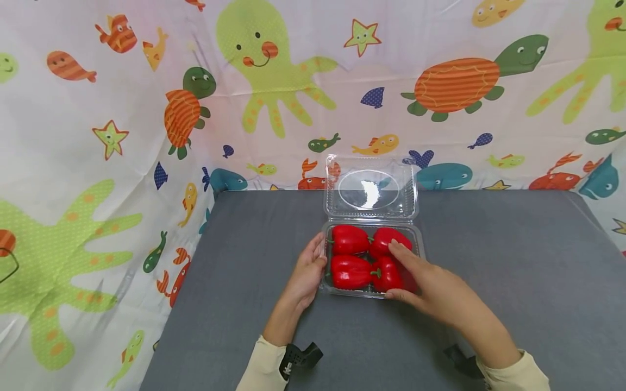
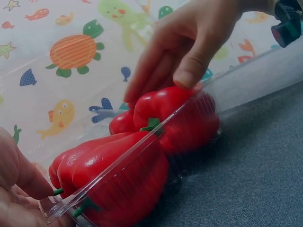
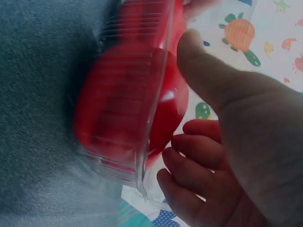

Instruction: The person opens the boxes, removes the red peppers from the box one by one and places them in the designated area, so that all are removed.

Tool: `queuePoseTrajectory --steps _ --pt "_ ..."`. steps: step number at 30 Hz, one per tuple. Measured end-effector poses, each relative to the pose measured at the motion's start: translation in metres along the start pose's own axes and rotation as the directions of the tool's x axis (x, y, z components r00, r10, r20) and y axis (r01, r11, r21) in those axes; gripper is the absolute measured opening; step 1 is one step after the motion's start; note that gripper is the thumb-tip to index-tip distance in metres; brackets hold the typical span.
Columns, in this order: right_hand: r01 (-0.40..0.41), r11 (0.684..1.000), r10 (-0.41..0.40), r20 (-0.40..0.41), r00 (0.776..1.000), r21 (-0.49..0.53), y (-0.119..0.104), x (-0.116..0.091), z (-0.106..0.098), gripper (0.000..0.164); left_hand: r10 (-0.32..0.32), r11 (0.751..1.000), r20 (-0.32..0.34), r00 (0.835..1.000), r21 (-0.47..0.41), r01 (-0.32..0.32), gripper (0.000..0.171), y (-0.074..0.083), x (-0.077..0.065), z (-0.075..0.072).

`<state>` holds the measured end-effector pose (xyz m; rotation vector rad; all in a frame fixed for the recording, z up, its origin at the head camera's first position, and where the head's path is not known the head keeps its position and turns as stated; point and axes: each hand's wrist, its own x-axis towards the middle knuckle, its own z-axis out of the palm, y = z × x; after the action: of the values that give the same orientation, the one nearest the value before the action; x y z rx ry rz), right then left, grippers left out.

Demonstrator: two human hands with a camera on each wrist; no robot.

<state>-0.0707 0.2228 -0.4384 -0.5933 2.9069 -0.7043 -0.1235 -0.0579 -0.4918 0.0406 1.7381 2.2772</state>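
A clear plastic clamshell box (image 1: 373, 294) lies on the table with its lid (image 1: 370, 190) tipped back. Inside it are several red bell peppers (image 1: 349, 239) with green stems, set in two rows. My left hand (image 1: 306, 271) holds the box's left side, thumb at the rim and fingers outside the wall. Over the right side is my right hand (image 1: 432, 285), its thumb and fingers spread apart above the peppers at that end. In the right wrist view its loosely bent fingers (image 3: 189, 168) are right at the rim beside a pepper (image 3: 165, 99).
A grey cloth (image 1: 254, 260) covers the table. Behind it and along the left hangs a white curtain (image 1: 303, 32) printed with sea animals. The raised lid stands close to the curtain at the table's back edge. Black straps (image 1: 300, 358) circle both wrists.
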Motion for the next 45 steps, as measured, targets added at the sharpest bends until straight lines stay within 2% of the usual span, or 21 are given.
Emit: queuePoseTrajectory --steps 5,14,27,33,45 --pt "0.003 0.999 -0.006 -0.050 0.999 -0.049 -0.001 -0.002 0.007 0.100 -0.006 1.000 -0.006 1.000 0.008 0.006 0.068 0.001 0.000 0.001" --pt "-0.026 0.998 0.023 -0.062 0.998 -0.055 -0.006 0.000 0.011 0.089 -0.012 1.000 -0.002 1.000 0.021 0.012 0.068 0.001 -0.002 -0.001" --pt "0.053 0.988 -0.069 -0.106 0.992 -0.143 0.002 0.001 0.007 0.081 0.001 1.000 0.001 1.000 0.019 -0.001 0.066 -0.002 0.000 0.001" --pt "0.082 0.980 -0.104 -0.114 0.988 -0.179 0.003 0.001 0.006 0.080 -0.017 1.000 -0.009 1.000 0.024 0.017 0.066 -0.003 0.000 0.002" --pt "-0.008 0.993 0.002 -0.051 0.999 -0.120 -0.006 0.001 0.003 0.092 -0.028 0.999 -0.025 0.999 0.038 0.029 0.066 0.001 -0.001 0.001"
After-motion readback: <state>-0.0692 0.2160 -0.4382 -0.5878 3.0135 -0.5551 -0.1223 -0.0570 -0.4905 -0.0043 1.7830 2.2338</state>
